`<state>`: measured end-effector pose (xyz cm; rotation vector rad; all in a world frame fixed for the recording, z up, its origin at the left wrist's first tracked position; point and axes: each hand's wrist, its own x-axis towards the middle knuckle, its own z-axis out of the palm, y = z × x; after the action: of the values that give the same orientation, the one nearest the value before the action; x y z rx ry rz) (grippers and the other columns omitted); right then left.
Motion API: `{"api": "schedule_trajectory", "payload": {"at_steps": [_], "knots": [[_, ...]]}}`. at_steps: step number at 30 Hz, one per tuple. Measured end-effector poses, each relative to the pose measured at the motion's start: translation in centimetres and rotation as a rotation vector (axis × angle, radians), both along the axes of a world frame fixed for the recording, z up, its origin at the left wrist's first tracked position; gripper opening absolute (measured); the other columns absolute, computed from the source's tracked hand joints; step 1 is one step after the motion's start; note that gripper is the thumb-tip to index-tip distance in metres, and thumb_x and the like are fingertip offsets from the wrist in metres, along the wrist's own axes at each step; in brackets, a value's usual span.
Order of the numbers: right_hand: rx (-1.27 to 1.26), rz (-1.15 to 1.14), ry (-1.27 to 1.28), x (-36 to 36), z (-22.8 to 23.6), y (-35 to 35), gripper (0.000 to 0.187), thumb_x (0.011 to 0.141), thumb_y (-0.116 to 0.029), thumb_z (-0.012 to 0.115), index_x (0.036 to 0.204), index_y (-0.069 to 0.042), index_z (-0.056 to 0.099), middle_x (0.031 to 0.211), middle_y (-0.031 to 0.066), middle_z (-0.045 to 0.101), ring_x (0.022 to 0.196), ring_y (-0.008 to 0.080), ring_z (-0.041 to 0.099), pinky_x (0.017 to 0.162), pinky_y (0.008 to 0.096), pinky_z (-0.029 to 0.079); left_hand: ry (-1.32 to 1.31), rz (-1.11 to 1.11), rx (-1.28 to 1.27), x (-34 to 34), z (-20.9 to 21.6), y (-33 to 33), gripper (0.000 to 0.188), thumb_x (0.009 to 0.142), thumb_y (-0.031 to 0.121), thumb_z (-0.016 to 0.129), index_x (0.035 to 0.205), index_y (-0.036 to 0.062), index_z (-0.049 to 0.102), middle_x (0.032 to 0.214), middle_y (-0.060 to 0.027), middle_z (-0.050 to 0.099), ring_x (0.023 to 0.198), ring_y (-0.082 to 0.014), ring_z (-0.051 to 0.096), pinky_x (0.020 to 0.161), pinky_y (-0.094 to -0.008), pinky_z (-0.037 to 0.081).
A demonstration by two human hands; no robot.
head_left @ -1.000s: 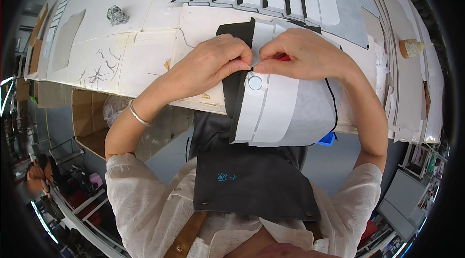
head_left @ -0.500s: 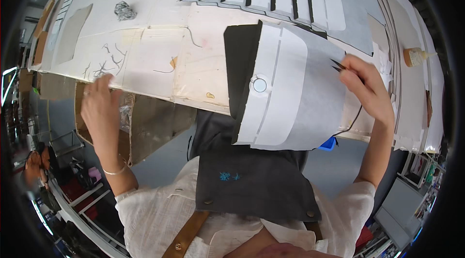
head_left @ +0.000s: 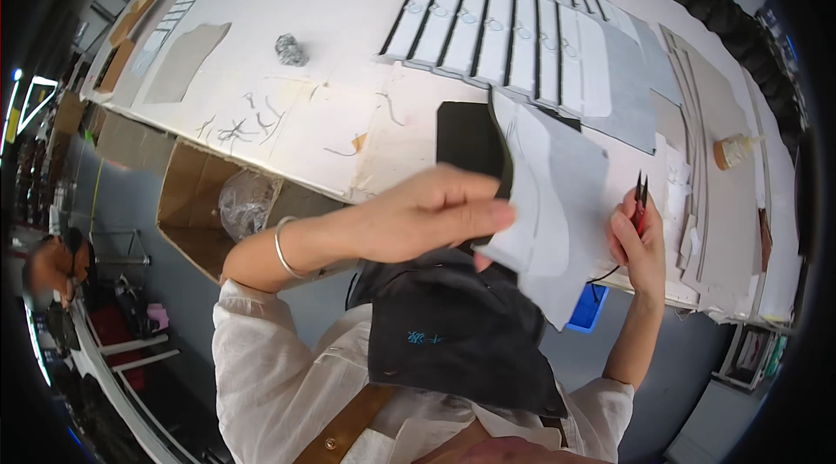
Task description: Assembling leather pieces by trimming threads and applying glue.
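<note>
My left hand (head_left: 427,216) pinches the left edge of a pale grey and white panel (head_left: 588,194) between thumb and fingers. The panel is bent upward there, and its near end hangs past the table edge. A black flap (head_left: 461,135) shows beyond my wrist, along the panel's left side. In my right hand (head_left: 640,246) is a pair of small red-handled snips (head_left: 642,194), their dark pointed blades upward and slightly apart. That hand is beside the panel's right edge. A thin dark cord (head_left: 606,274) runs beneath it.
Overlapping similar panels (head_left: 514,29) lie farther back on the white table (head_left: 340,20). A crumpled silvery ball (head_left: 290,50) and thread scraps (head_left: 248,120) are at left. An amber bottle (head_left: 733,151) stands right. Below are a cardboard box (head_left: 187,203) and a blue bin (head_left: 589,307).
My left hand has moved right from the thread scraps and taken hold of the panel, which is now bent. My right hand is lower, with the snips turned from pointing left to pointing up.
</note>
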<state>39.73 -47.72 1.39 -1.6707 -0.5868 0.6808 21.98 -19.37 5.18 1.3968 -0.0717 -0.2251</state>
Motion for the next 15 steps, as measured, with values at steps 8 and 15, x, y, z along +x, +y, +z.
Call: {"api": "schedule_trajectory", "payload": {"at_steps": [8, 15], "knots": [[0.203, 0.178, 0.647, 2.1, -1.0, 1.9, 0.048, 0.103, -0.031, 0.04, 0.11, 0.015, 0.052, 0.104, 0.0302, 0.066, 0.055, 0.028, 0.067, 0.033, 0.0217, 0.04, -0.525, 0.032, 0.027, 13.9, 7.5, -1.9, 0.034, 0.101, 0.029, 0.054, 0.093, -0.0016, 0.067, 0.086, -0.0086, 0.068, 0.082, -0.0159, 0.062, 0.086, -0.0294, 0.045], [0.47, -0.298, -0.071, 12.0, 1.8, 4.6, 0.019, 0.096, -0.023, 0.067, 0.091, -0.012, 0.052, 0.083, 0.0021, 0.06, 0.066, 0.0093, 0.056, 0.057, 0.022, 0.043, -0.647, 0.076, 0.262, 18.1, 9.4, 0.2, 0.035, 0.101, 0.032, 0.056, 0.088, 0.0012, 0.067, 0.079, -0.0048, 0.066, 0.072, -0.0108, 0.06, 0.072, -0.0256, 0.048]]}}
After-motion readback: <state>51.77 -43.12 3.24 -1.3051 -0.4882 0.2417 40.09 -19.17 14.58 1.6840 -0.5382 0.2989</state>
